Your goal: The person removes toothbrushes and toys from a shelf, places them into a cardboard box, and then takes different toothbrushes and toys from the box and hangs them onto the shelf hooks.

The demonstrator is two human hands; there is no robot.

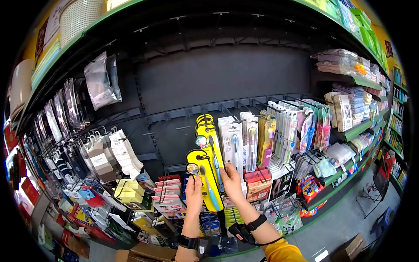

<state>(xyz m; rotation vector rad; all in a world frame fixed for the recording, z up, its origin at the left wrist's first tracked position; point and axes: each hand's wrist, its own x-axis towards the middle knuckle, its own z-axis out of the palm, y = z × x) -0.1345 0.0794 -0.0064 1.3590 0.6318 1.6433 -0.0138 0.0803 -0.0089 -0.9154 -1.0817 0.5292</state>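
My left hand (193, 194) is closed on the left edge of a yellow-and-black toothbrush pack (213, 197), which shows a blue-handled brush and a round picture near its top. Just behind it, a second matching toothbrush pack (211, 130) lines up with more yellow packs at a wall hook. My right hand (233, 185) grips the right edge of this rear pack, thumb in front; its other fingers are partly hidden. White toothbrush packs (231, 139) hang just right of the yellow ones.
Socks (124, 150) and clear packets hang on the left. More toothbrushes (283, 131) fill hooks to the right, beside shelves of folded towels (357, 105). Red boxes (257, 183) sit below. A folding chair (379, 179) and a cardboard box (349, 249) stand on the floor at right.
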